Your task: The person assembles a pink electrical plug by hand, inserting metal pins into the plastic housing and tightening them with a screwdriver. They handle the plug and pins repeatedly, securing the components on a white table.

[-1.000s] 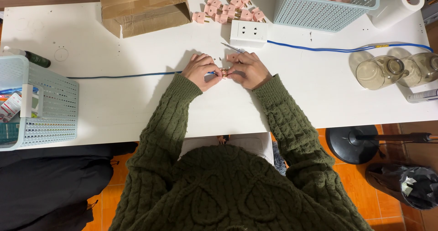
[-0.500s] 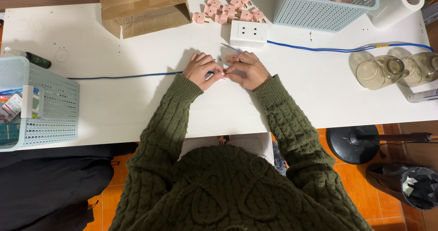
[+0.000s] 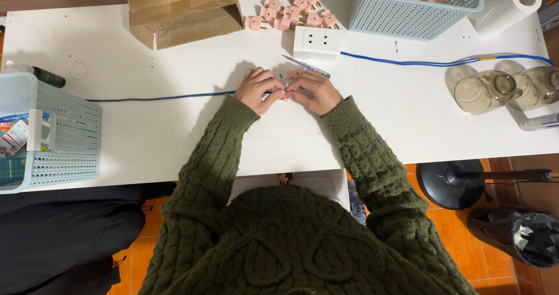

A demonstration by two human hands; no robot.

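Both hands meet at the middle of the white rectangular table, fingertips pressed together around one small pink plastic plug piece. The left hand curls in from the left and the right hand from the right; each pinches the piece, which sits between them and is mostly hidden by the fingers.

One brown cardboard box lies open at the far edge. Two pale blue perforated plastic baskets are in view: one at the near left, and one at the far right holding more pink pieces. Two clear glass jars lie on their sides at the right. One white paper roll sits beside the far basket. One white rectangular socket block rests just beyond the hands, with one thin blue cable running to the left hand and another from the block rightwards. A loose heap of pink plugs, too crowded to count, lies behind the block. One slim screwdriver lies just above the right hand.
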